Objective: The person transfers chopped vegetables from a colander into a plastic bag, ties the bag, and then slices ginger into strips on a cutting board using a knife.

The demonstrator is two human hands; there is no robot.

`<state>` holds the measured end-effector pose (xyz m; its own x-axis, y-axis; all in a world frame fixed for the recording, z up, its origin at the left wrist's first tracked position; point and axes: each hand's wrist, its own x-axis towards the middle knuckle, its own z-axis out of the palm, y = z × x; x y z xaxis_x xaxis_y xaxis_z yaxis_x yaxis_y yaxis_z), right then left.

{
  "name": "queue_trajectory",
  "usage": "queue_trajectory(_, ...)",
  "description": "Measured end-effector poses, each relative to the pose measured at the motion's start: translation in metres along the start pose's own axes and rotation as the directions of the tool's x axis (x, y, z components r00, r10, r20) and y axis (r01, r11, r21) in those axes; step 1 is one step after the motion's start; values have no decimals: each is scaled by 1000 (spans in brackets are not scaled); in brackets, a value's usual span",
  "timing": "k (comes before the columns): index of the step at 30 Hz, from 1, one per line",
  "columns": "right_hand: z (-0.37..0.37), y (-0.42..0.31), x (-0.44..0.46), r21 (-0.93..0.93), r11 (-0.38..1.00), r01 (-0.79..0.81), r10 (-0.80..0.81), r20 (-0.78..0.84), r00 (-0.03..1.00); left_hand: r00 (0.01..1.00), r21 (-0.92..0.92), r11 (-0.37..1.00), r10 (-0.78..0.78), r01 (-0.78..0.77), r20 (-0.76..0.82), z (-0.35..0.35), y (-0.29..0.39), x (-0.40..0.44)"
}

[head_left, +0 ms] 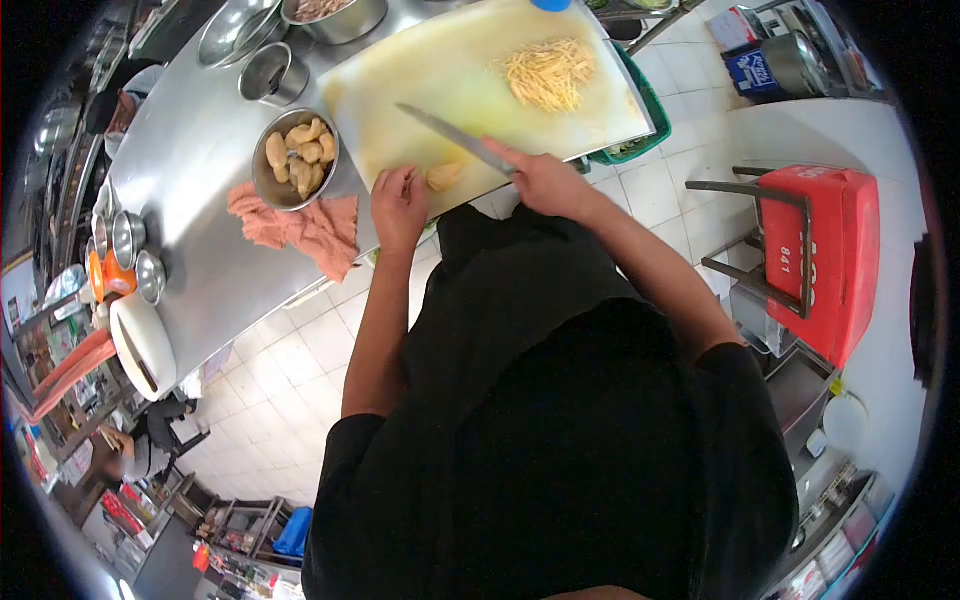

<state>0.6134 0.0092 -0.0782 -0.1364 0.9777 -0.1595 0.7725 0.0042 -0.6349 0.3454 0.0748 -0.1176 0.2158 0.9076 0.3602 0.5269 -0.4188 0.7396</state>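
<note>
My right hand (pixel 552 184) is wrapped round the handle of a kitchen knife (pixel 445 129), its index finger stretched along the blade. The blade points up and left over a yellowed white cutting board (pixel 410 75). My left hand (pixel 400 208) rests at the board's near edge with its fingers curled together; what they hold, if anything, is hidden. Just right of it lies a yellowish piece (pixel 444 177), perhaps peeled ginger. A heap of thin yellow shreds (pixel 549 74) sits at the board's far right. Left of the board, a steel bowl (pixel 262 188) holds several tan, lumpy pieces (pixel 303 158).
An orange cloth (pixel 300 232) lies on the steel counter (pixel 215 255). Metal bowls and a pot (pixel 345 20) stand farther back. A green basket (pixel 640 85) sits beyond the board's right edge. A red box (pixel 825 260) and stools are at right. Another person (pixel 150 445) is at lower left.
</note>
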Motion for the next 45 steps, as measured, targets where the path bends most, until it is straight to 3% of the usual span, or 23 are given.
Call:
queue_trajectory(4, -12, 20, 3, 53, 990, -133, 134, -12, 991, 997, -4, 998, -60, 60, 52, -7, 0, -2)
queue_trajectory(9, -58, 61, -20, -89, 966, -245, 224, -191, 956, 995, 25, 998, -63, 62, 74, -7, -7, -8)
queue_trajectory(13, -111, 16, -44, -136, 911, -390, 362, -194, 912, 998, -66, 997, -45, 49, 53, -7, -5, -5)
queue_trajectory(17, -138, -1, -65, -229, 884, -407, 314, -354, 881, 993, -40, 996, -78, 82, 89, -13, 5, 2)
queue_trajectory(21, -160, -2, -69, -193, 883, -429, 321, -420, 849, 983, -58, 994, -80, 90, 163, -9, 36, 19)
queue_trajectory(25, -175, 3, -68, -233, 886, -400, 281, -414, 866, 959, -146, 989, 63, -23, 276, 22, 84, 40)
queue_trajectory(30, -186, 11, -73, -257, 907, -333, 240, -333, 912, 853, -185, 960, 273, -211, 444, 70, 152, 73)
queue_trajectory(33, -198, 15, -85, -266, 919, -292, 212, -293, 932, 828, -164, 944, 330, -286, 454, 102, 170, 90)
queue_trajectory(37, -217, 32, -110, -296, 916, -270, 176, -308, 935, 803, -55, 983, 173, -173, 570, 133, 153, 106)
queue_trajectory(40, -238, 43, -133, -265, 903, -338, 248, -320, 914, 802, 23, 995, 64, -96, 593, 141, 144, 122)
queue_trajectory(42, -249, 52, -148, -208, 919, -336, 251, -349, 903, 774, 152, 987, -50, -60, 631, 140, 143, 133)
queue_trajectory(45, -259, 61, -162, -73, 936, -343, 295, -367, 882, 808, 112, 994, -62, -4, 586, 146, 138, 141)
